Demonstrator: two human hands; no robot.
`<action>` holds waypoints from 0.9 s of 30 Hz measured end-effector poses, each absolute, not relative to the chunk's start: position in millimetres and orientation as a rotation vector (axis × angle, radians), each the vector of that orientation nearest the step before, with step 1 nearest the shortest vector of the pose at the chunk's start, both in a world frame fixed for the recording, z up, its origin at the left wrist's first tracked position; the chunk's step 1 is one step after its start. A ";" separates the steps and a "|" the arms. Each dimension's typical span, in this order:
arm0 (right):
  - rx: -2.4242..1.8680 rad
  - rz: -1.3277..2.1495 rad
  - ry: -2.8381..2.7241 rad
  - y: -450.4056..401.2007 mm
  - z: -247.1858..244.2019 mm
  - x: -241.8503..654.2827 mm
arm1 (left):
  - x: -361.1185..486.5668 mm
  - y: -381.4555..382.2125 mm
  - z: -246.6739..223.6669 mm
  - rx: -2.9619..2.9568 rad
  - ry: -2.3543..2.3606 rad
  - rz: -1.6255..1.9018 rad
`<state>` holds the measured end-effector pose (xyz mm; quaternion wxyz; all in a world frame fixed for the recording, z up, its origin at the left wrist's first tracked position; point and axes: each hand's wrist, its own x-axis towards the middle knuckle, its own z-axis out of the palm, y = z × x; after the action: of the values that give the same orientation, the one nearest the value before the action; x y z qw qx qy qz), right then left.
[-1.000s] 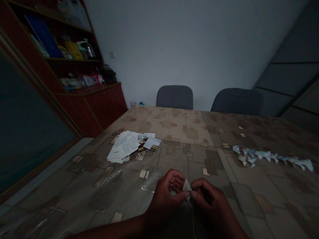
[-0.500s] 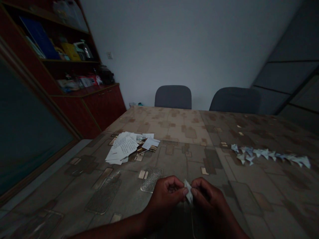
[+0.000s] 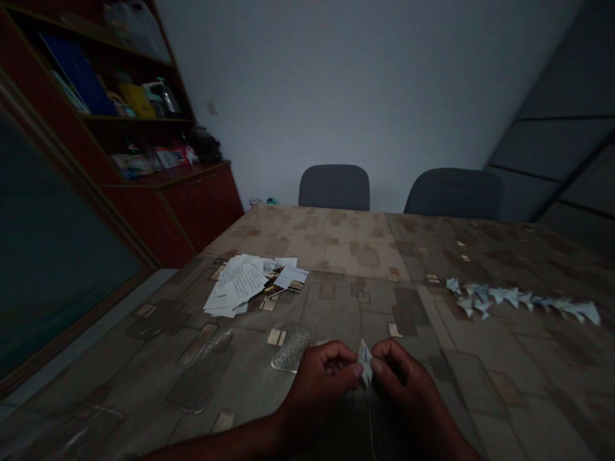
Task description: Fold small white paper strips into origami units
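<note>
A small piece of folded white paper [image 3: 365,363], pointed at its top and bottom, is held upright between my two hands near the table's front edge. My left hand [image 3: 324,372] pinches its left side between thumb and curled fingers. On the other side, my right hand [image 3: 402,376] grips it the same way. Farther right on the table lies a row of several small folded paper shapes [image 3: 512,298] with pointed tips. A loose pile of printed paper sheets [image 3: 235,285] rests to the left, beyond my left hand.
A patterned tablecloth [image 3: 336,307] covers the table. Two grey chairs [image 3: 334,187] stand at its far side against a pale wall. To the left is a reddish wooden cabinet [image 3: 206,205] with filled shelves.
The folded paper has turned slightly between my fingers, so more of its face shows. Both hands keep nearly the same place. The pile and the row have not moved.
</note>
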<state>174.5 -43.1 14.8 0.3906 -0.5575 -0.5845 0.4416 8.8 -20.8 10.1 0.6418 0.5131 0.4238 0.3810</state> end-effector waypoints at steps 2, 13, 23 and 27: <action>-1.426 1.099 -1.499 -43.8 16.7 172.7 | 7.7 -21.0 10.4 1.194 0.955 0.871; -1.408 1.090 -1.527 -46.5 20.6 171.0 | 8.7 -20.3 14.2 1.275 0.985 0.916; -1.358 1.027 -1.648 -47.6 11.6 172.6 | 6.6 -21.3 25.8 1.484 1.078 0.825; -1.396 1.042 -1.578 -45.7 16.2 171.1 | 9.5 -22.2 22.0 1.395 1.059 0.806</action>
<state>171.1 -45.7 16.2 0.3852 -0.5479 -0.6197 0.4091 9.5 -22.2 22.0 0.5704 0.5943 0.4512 0.3433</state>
